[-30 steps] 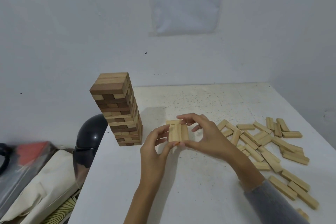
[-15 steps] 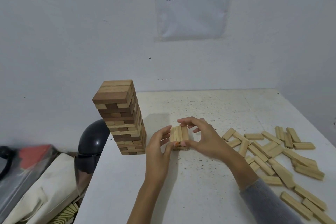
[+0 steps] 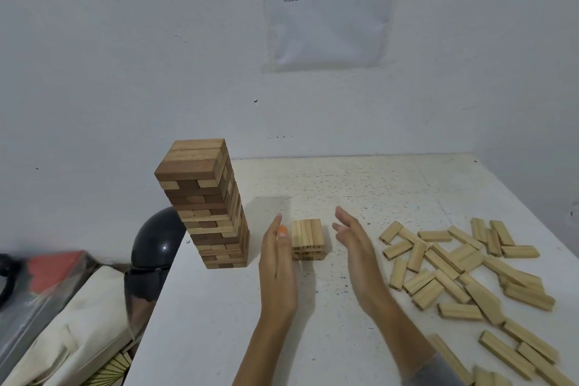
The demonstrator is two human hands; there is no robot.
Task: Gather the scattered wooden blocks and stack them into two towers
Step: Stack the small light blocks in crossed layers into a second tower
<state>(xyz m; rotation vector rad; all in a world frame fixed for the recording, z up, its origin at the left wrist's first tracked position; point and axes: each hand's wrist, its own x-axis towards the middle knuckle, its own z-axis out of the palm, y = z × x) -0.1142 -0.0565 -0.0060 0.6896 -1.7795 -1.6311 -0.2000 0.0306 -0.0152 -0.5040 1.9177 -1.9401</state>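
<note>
a: what do the hands have hold of?
b: nothing. the left hand (image 3: 277,263) stands on edge with its fingers straight and together, palm facing right, and an orange nail shows on one fingertip. the right hand (image 3: 354,247) mirrors it, fingers straight and a little spread, palm facing left.
a: and between them?
b: the short stack (image 3: 307,238) of pale wooden blocks, about three layers high. its top layer is three blocks side by side, running away from the camera. the left hand's fingers sit right against its left side, but i can't tell whether they touch the wood. the right hand is apart from it, with a strip of table showing in the gap.
a: where is the other tower?
b: the tall tower (image 3: 208,204) stands upright just left of the left hand, near the table's left edge. it is built of mixed dark and pale blocks in crossed layers.
a: and the rest of the blocks?
b: loose blocks (image 3: 463,263) lie flat and scattered on the right part of the white speckled table (image 3: 344,185). some overlap, and they spread from beside the right forearm down to the near right corner. a grey sleeve (image 3: 438,370) covers that arm low in the view.
a: anything off the table?
b: a black helmet (image 3: 156,241) sits past the left edge, partly hidden by the tall tower. a cream cloth bag (image 3: 62,338) lies below it, and a printed sheet (image 3: 329,9) hangs on the wall.
</note>
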